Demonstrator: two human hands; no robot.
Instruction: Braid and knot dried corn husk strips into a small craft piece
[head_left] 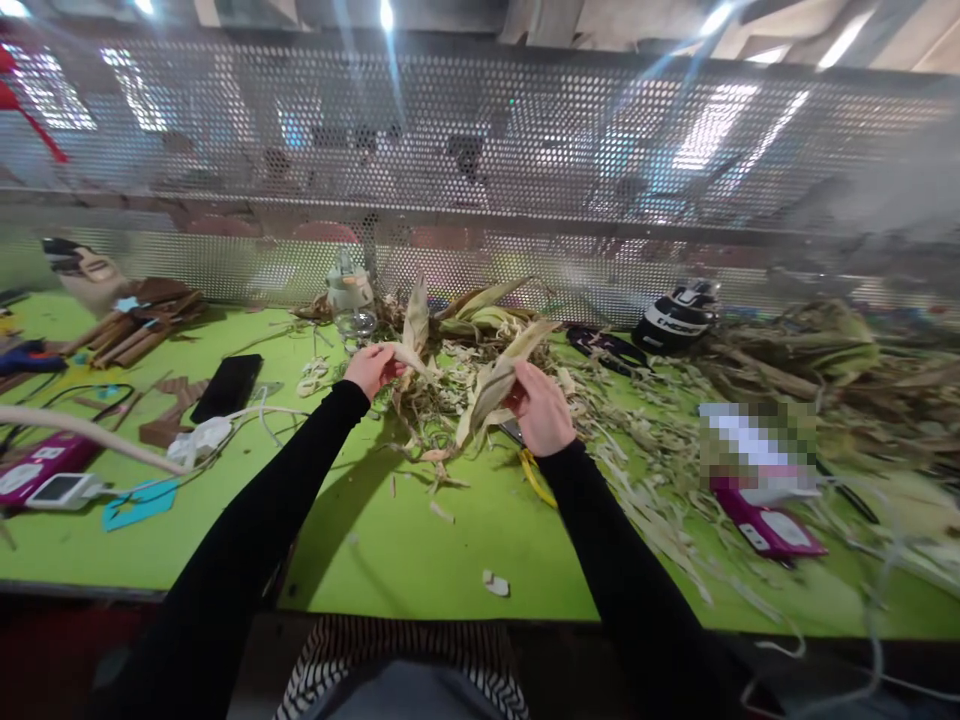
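Note:
My left hand (373,371) pinches the end of a pale strip of corn husk (409,357) above the green table (442,545). Between the thumb and fingers of my right hand (543,408) is a wider, twisted corn husk (491,392), tilted up to the right. Shredded husk (420,415) lies in a heap under and between both hands. Behind it, more whole husks (480,310) lean toward the mesh. A tool with yellow handles (538,482) rests beside my right wrist, its front end partly hidden by hand and husk.
A perforated metal screen (465,130) stands along the back. To the left are a black phone (228,387), a clear bottle (351,300) and a purple power strip (45,468) with cables. At right lie a second power strip (772,520) and a husk pile (810,350).

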